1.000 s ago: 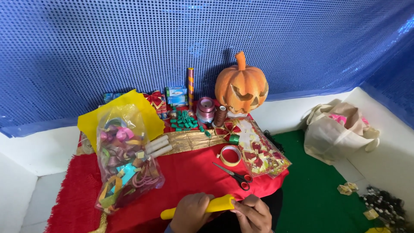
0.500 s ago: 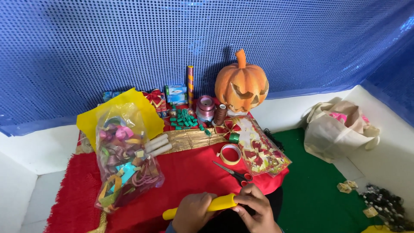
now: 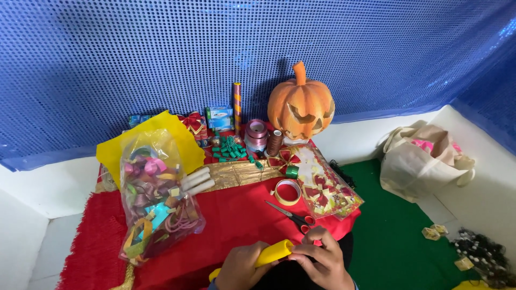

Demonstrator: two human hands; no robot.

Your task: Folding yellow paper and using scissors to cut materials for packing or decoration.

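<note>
A rolled yellow sheet (image 3: 273, 252) lies across the bottom edge of the head view, held in both hands. My left hand (image 3: 239, 267) wraps around the roll's middle. At the roll's right end, my right hand (image 3: 318, 259) pinches it with the fingers curled. Red-handled scissors (image 3: 293, 217) lie on the red cloth (image 3: 236, 215) just above my right hand. A ring of beige tape (image 3: 286, 192) sits a little farther up.
A clear bag of coloured ribbon curls (image 3: 153, 196) lies on the left, a flat clear packet of red bows (image 3: 325, 185) on the right. Behind stand an orange carved pumpkin (image 3: 300, 104), ribbon spools (image 3: 257, 134) and small boxes (image 3: 219, 118). A beige cloth bag (image 3: 422, 158) rests on the green floor.
The roll has tilted, its left end dropping toward the frame's bottom. My right hand has slid up and over the roll's right end; my left hand has sunk slightly.
</note>
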